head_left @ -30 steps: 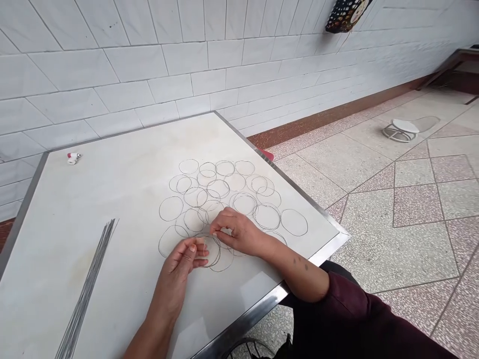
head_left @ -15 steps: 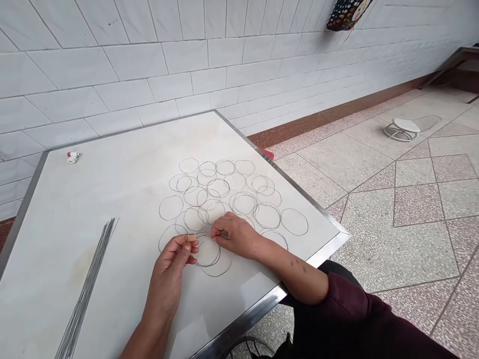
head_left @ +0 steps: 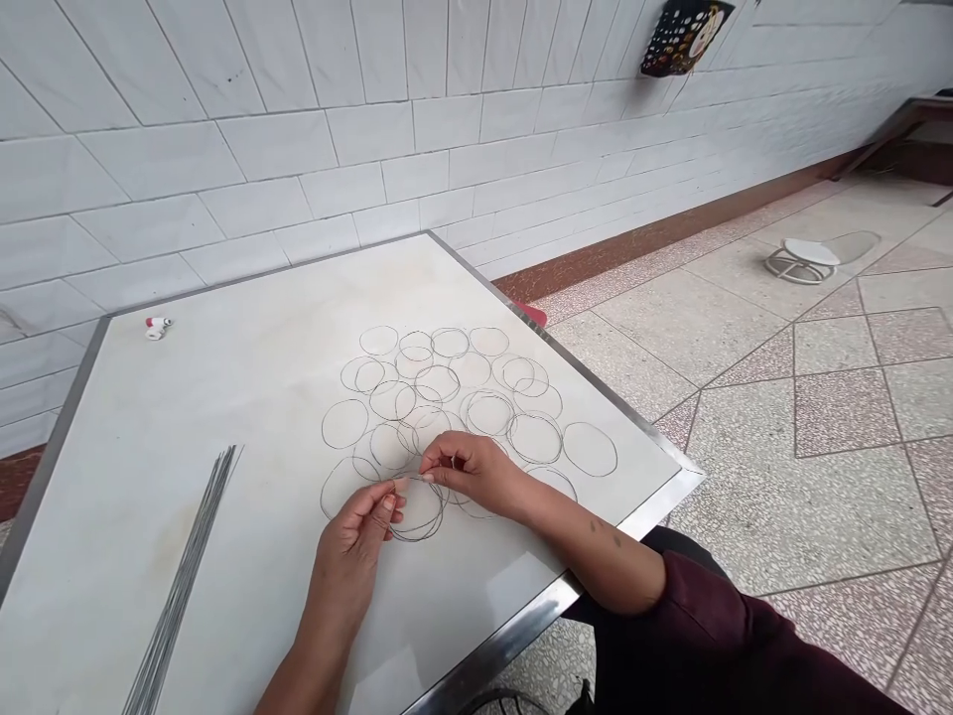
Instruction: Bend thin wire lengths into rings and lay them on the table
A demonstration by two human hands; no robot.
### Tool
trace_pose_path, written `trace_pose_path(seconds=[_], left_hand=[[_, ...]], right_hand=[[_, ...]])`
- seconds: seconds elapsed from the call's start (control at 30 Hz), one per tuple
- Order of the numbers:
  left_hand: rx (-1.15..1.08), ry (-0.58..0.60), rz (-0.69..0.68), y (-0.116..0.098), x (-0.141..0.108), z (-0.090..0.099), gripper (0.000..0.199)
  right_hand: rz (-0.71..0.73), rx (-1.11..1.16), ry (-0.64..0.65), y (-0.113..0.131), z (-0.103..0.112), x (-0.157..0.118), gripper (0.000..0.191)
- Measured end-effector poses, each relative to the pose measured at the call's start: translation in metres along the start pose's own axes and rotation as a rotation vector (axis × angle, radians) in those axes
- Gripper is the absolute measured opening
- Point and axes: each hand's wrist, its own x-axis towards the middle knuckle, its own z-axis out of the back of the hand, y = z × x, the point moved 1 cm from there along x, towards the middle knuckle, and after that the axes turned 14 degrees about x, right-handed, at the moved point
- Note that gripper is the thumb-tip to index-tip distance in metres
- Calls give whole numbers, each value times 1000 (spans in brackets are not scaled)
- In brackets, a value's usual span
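The left hand (head_left: 362, 516) is narrowed to a pinch, thumb against forefinger on a thin dark wire ring (head_left: 414, 478), the other fingers curled loosely behind. The right hand (head_left: 472, 471), palm down with its fingertips drawn together, pinches the same ring a little further along, so a short stretch of wire runs between the two. The ring is over the near part of a broad white tabletop (head_left: 253, 397) edged in metal; its curve overlaps other loops, and which outline belongs to it below the fingers is hard to tell. Beyond and around the hands lies a spread of thin round wire loops (head_left: 460, 383), many overlapping, a few on their own. Well to the left rests a long slim bundle of straight grey wires (head_left: 183, 586), lying at a slant. Near the far left corner sit small red-and-white objects (head_left: 158, 327), too small to make out. Behind the tabletop rises a white tiled wall (head_left: 260, 149), where a dark patterned cloth item (head_left: 681, 38) hangs. On the speckled stone floor (head_left: 856, 417) to the right stands a low stool with a round white top (head_left: 810, 252).
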Motion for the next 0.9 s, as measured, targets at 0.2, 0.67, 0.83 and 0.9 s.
trace_pose_path(seconds=[0.2, 0.67, 0.83, 0.9], left_hand=[[-68, 29, 10, 4, 1, 0, 42], [-217, 135, -34, 3, -45, -6, 32], [-182, 156, -18, 4, -81, -11, 33], [-171, 149, -20, 3, -95, -15, 33]], right_hand=[[197, -75, 71, 1, -1, 1, 10], [464, -337, 265, 26, -20, -28, 10], [500, -291, 310, 31, -25, -58, 15], [523, -305, 349, 35, -26, -70, 17]])
